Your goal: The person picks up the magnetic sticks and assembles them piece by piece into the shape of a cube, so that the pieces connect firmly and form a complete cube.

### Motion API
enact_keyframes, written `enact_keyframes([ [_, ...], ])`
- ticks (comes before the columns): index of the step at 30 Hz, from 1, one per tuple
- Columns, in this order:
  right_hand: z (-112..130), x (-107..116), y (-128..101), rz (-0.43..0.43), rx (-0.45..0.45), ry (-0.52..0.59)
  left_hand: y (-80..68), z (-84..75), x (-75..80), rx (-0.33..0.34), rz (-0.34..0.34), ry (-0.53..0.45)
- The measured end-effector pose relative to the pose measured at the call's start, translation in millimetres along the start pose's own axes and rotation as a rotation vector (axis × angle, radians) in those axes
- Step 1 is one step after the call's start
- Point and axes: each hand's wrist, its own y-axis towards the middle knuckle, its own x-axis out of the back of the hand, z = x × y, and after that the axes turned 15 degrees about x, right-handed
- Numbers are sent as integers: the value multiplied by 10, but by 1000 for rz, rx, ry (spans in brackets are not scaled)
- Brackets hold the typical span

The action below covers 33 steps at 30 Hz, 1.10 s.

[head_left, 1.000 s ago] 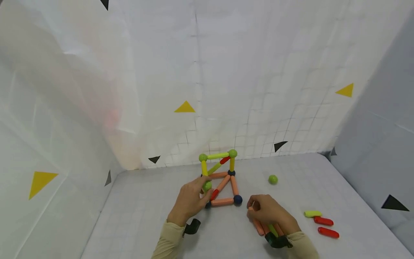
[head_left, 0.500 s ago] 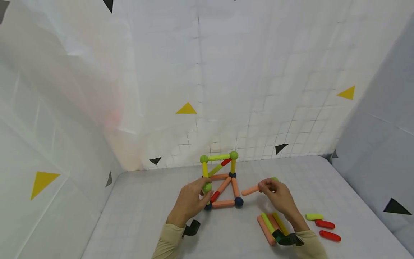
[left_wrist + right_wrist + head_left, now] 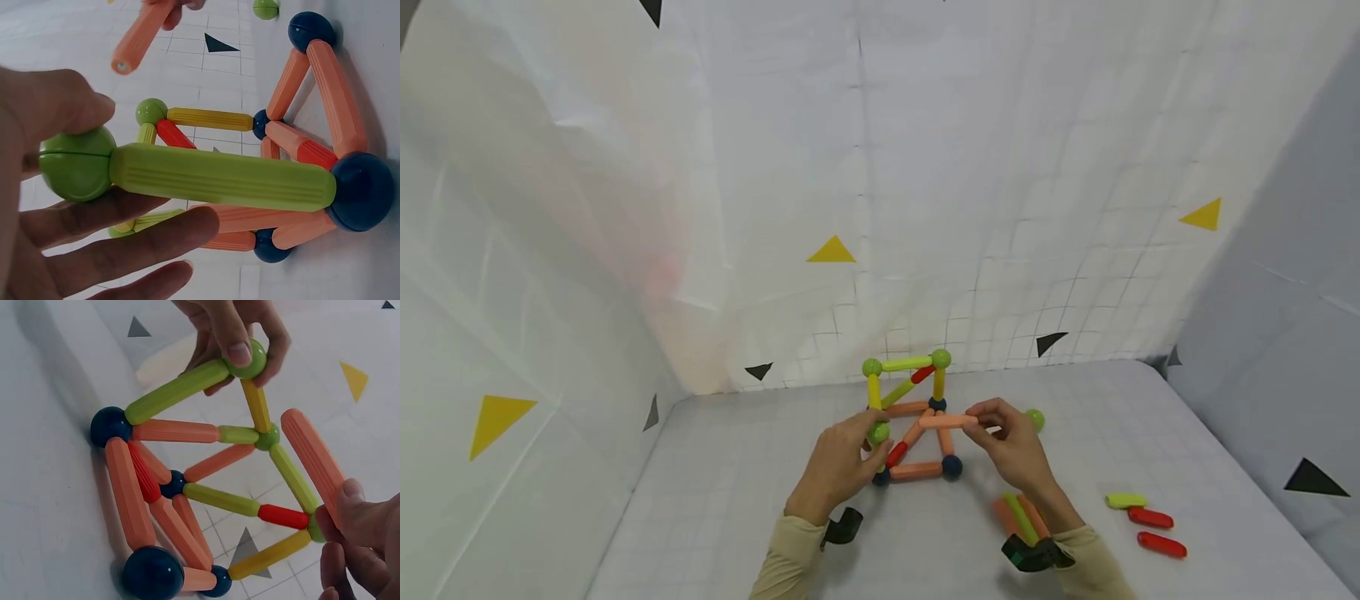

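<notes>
Head view: my left hand (image 3: 838,462) pinches the green ball (image 3: 879,432) atop the half-built frame (image 3: 910,412); my right hand (image 3: 1011,450) grips an orange rod (image 3: 947,422) beside it, unattached. Spare rods (image 3: 1022,517) remain on the table (image 3: 715,508).

Bare table (image 3: 737,500) lies open to the left of the rod frame (image 3: 910,408). To its right, 1 green ball (image 3: 1034,419) and loose rods (image 3: 1021,517) crowd the way.

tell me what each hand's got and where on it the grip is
Left hand pinches the green ball topping the structure's near-left upright. Right hand holds a loose orange stick by its right end.
</notes>
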Motion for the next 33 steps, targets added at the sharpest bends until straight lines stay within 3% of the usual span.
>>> enact_keyframes([
  [15, 139, -184, 60, 14, 204, -231, 15, 21, -15, 9, 27, -10],
  [27, 129, -309, 71, 13, 270, -197, 10, 4, -23, -1, 13, -21],
  [33, 119, -336, 82, 22, 251, -164, 5, -15, -63, 44, 26, -13],
])
